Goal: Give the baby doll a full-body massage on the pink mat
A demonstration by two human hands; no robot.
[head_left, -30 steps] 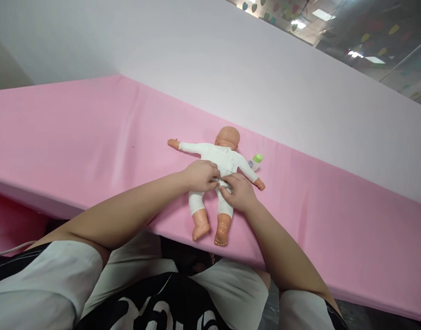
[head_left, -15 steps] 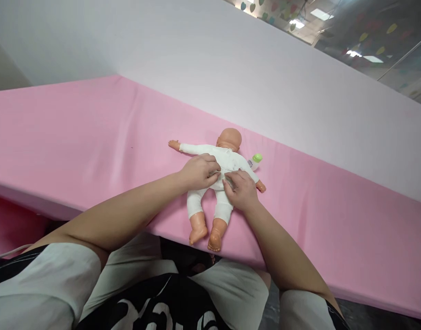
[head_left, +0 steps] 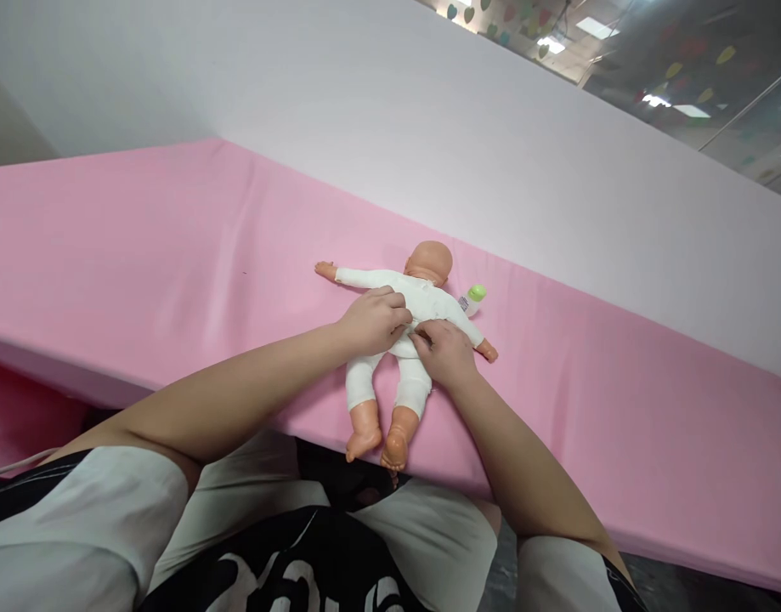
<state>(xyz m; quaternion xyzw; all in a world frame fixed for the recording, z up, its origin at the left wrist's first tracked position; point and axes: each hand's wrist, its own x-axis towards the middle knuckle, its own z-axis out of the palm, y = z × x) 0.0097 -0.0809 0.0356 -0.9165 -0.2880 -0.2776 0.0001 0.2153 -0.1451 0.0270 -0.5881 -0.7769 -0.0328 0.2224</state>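
Supine, white-suited doll [head_left: 421, 306]; arms spread, feet bare.

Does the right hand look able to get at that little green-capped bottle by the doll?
Probably yes. The right hand rests on the doll, and the bottle lies just beyond the doll's outstretched arm on the pink cloth. Only that low arm lies between; nothing covers the bottle.

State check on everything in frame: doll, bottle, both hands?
doll: lying flat on the pink sheet, arms spread, dressed in a white suit, feet at the near edge.
bottle: lying beside the doll's shoulder, green cap on.
left hand: pinching the suit at the doll's belly.
right hand: pinching the suit, next to the left.
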